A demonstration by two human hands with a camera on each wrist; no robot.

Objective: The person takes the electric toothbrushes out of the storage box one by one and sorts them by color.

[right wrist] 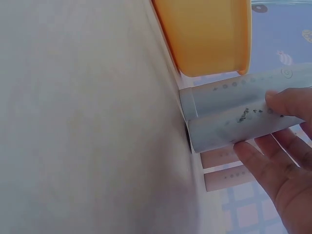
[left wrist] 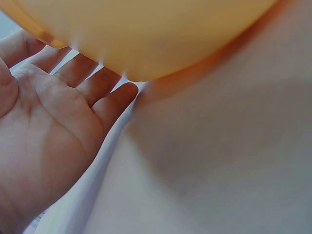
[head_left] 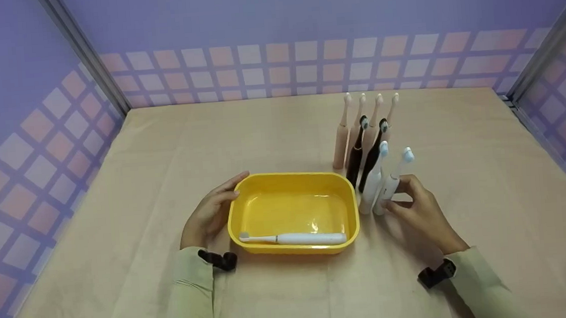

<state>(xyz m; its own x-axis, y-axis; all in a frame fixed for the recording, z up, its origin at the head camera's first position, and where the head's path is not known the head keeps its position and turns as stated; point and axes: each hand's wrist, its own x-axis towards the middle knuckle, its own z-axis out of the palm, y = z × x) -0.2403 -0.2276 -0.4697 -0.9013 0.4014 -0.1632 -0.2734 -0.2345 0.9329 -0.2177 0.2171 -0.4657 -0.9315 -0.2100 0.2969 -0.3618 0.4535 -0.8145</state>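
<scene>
My right hand (head_left: 421,209) pinches the handle of a white electric toothbrush (head_left: 390,187) between thumb and fingers, its brush head pointing up. Right beside it on the left stands another white electric toothbrush (head_left: 372,185); in the right wrist view both handle bases show close to the tabletop. A yellow box (head_left: 286,196) sits at the middle of the table, with a white electric toothbrush (head_left: 309,238) lying along its near side. At the box's left end my left hand (head_left: 211,212) touches the rim and outer wall, fingers fairly straight in the left wrist view (left wrist: 53,117).
Behind the white toothbrushes stand two black electric toothbrushes (head_left: 355,161) and several pink ones (head_left: 341,147), upright in rows to the right of the box. A pale cloth covers the table (head_left: 186,146). Purple panels with a checked band (head_left: 266,72) enclose its back and sides.
</scene>
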